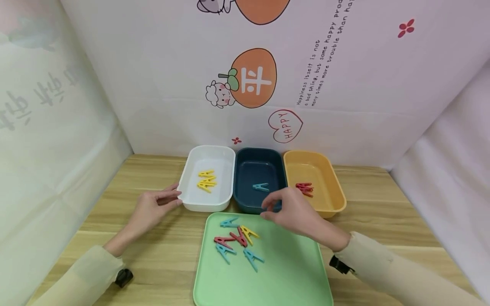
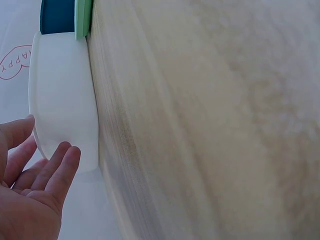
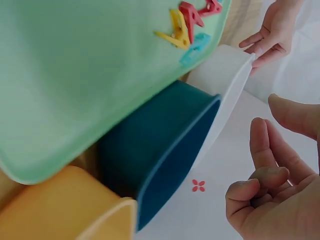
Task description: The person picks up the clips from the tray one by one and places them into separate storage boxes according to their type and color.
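Observation:
My left hand (image 1: 155, 206) rests its fairly straight fingertips against the left side of the white bin (image 1: 183, 180), thumb beside the rim. Small yellow clothespins (image 1: 206, 183) lie in that bin. Over the front rim of the dark blue bin (image 1: 260, 155) hovers my right hand (image 1: 292, 212), fingers loosely bent, with a gap between thumb and forefinger and nothing held, as the right wrist view shows. One light blue clothespin (image 1: 261, 187) lies inside the dark blue bin. Red clothespins (image 1: 305, 189) sit in the yellow-orange bin (image 1: 329, 182), partly behind the right hand.
In front of the bins lies a green tray (image 1: 264, 284) with blue (image 1: 252, 258), red (image 1: 239, 237) and yellow clothespins (image 1: 249, 234) grouped toward its back left. The wooden table (image 1: 160, 263) meets a printed white backdrop (image 1: 164, 106) right behind the bins.

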### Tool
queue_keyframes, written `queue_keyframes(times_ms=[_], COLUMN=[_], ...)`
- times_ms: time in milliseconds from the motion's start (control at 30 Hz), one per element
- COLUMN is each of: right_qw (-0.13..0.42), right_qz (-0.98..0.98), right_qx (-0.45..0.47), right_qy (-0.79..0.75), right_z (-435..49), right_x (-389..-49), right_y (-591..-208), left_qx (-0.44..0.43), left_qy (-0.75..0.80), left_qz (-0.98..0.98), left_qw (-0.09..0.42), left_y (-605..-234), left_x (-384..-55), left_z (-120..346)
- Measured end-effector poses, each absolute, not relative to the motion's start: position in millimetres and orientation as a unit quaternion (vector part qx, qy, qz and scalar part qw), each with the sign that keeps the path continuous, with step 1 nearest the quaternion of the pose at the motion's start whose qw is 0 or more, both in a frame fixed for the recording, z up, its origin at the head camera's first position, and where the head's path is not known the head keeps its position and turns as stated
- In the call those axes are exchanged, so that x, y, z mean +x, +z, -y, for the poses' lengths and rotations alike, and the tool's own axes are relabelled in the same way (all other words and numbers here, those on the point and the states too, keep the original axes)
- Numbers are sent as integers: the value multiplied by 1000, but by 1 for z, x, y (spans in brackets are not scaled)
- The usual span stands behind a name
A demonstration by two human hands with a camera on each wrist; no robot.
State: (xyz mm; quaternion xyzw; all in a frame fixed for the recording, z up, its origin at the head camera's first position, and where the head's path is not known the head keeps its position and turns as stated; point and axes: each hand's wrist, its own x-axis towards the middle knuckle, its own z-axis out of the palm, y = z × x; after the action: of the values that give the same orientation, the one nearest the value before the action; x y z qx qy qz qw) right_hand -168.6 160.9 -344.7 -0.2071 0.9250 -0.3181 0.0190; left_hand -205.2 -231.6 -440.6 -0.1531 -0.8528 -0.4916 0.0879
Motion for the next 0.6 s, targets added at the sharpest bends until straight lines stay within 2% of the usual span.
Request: queue_keyframes(times_ms=[167, 367, 600], right_qw=[24, 11, 25], right_qz=[-926, -919, -925], right_qx=[-185, -202, -183], right_qy=[-327, -337, -333], right_z=[-176, -190, -200], right_x=[-158, -150, -141], right_y=[-354, -363, -372], left_qx=[-151, -149, -155], left_qy=[-493, -491, -503], left_qz=[852, 854, 846], left_qw=[86, 86, 83], left_y=[-441, -440, -440], left_x=[-205, -205, -205], left_z=[231, 232, 231])
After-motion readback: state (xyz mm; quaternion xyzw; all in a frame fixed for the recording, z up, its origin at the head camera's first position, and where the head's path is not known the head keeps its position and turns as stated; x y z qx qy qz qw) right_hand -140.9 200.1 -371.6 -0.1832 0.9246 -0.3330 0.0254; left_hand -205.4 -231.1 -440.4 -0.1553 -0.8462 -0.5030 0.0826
